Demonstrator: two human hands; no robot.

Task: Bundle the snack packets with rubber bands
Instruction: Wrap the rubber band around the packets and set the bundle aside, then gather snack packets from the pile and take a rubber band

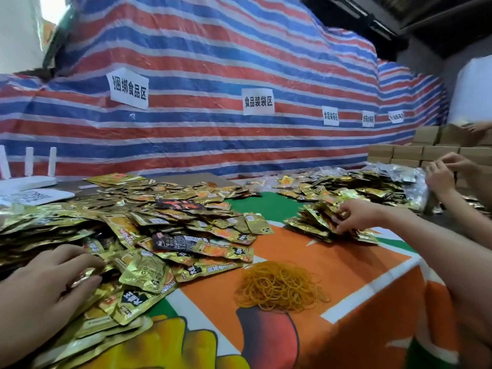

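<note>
Under left hand [50, 286], packets [138, 278] half-hidden

packets [149, 230] left, rubber bands [279, 287] right

Shiny gold snack packets [149, 219] with orange panels are glinting, a few black ones among them. The rubber bands [279, 286] are showing yellow-orange. An orange, green and white table cover [346, 262] is lying beneath, a red, blue and white striped tarpaulin [213, 62] hanging behind.
</note>
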